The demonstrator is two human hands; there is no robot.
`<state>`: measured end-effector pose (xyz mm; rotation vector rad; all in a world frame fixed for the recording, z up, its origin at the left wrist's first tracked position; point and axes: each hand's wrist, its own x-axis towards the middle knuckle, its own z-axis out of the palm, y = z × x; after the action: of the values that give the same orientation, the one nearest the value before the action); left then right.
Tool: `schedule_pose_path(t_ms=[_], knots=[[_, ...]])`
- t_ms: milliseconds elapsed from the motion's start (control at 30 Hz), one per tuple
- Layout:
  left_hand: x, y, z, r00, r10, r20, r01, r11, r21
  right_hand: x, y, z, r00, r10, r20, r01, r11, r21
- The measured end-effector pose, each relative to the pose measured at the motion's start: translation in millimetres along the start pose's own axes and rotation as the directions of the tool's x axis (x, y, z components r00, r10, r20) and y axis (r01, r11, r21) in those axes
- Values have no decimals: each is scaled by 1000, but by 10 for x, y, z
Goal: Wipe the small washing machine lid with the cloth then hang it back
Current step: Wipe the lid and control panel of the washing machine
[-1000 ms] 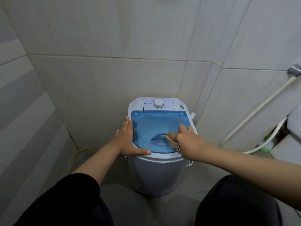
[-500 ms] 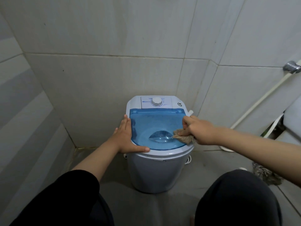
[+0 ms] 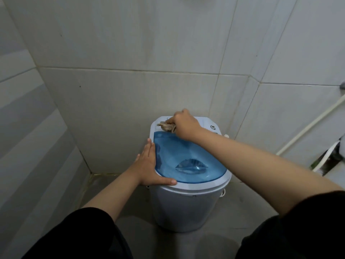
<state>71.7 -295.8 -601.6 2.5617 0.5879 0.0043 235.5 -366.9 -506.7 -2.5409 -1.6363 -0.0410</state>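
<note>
While right hand (image 3: pixel 183 124) rubs cloth (image 3: pixel 166 126) — no writing legible.

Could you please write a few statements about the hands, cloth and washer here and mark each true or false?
1. The right hand grips the cloth. True.
2. The cloth is at the lid's front edge. False: it is on the white panel behind the lid.
3. The left hand lies flat on the washer's left rim. True.
4. The lid is open. False: it is shut.
5. The left hand holds a second cloth. False: it holds nothing.
</note>
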Motion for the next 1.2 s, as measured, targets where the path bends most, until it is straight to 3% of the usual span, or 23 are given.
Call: schedule_pose_path(t_ms=[133,433,767,900,1033,1100,1200], knots=[[17,10,16,1000,6,4,-6,1000,-9,162,-77,245,979,-47,200,77,987,-142],[14,-16,18,1000,17,-8,-17,1000,11,-245,-245,339,963,-152,221,220,920,-325],[-59,73,-67,998,-37,41,34,997,70,-823,-268,230,905,-211,368,334,890,-310],[-88,160,-113,995,-92,43,83,981,173,-932,-248,43,894,-203,399,291,941,-173],[-186,222,-107,992,-127,24,122,979,166,-1016,-146,-208,915,-89,394,46,992,117],[-246,282,-110,997,-78,-10,79,991,104,-1039,-29,-286,947,5,321,-109,946,306],[-293,412,-139,987,-44,-156,22,990,-141,-1085,61,-358,962,130,238,-252,754,607]])
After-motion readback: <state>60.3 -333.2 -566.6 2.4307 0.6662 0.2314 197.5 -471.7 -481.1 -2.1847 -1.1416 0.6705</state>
